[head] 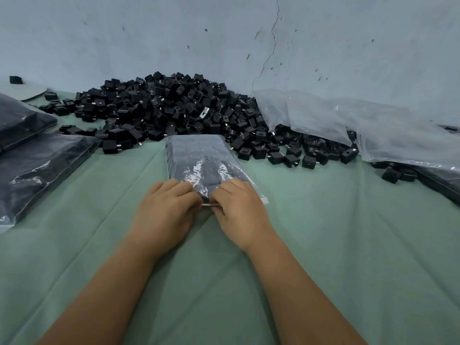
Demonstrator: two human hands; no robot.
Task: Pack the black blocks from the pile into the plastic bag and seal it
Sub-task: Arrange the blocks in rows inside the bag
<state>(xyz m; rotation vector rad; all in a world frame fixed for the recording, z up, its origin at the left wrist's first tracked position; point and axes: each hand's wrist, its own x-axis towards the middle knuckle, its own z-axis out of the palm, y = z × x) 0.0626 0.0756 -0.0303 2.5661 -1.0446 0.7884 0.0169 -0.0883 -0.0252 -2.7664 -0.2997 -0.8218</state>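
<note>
The plastic bag point(199, 158), filled with black blocks, lies flat on the green cloth point(323, 245) directly in front of the pile of black blocks point(174, 105), its far end just short of the pile's near edge and its mouth toward the person.

Both forearms reach forward from the bottom of the view and converge at the bag's near end. The left hand point(165, 210) lies palm down, knuckles up, fingers curled onto the bag's mouth edge. The right hand point(240, 207) mirrors it, fingers curled and turned inward toward the left hand. The fingertips of the two hands nearly meet at the middle of the mouth, where a thin pale strip of the closure shows between them. Each hand appears to pinch this edge; the thumbs are hidden beneath, so the exact hold cannot be confirmed. Whether the closure is fully pressed together cannot be told.

Left of the bag, two filled bags point(37, 158) of dark contents lie on the cloth, one overlapping the other. Right of the bag, loose blocks spread out from the pile, and a large crumpled clear plastic sheet point(361, 125) covers the pile's right flank, running along the base of the wall point(224, 33). The wall behind the pile is pale blue-grey, marked and cracked.
</note>
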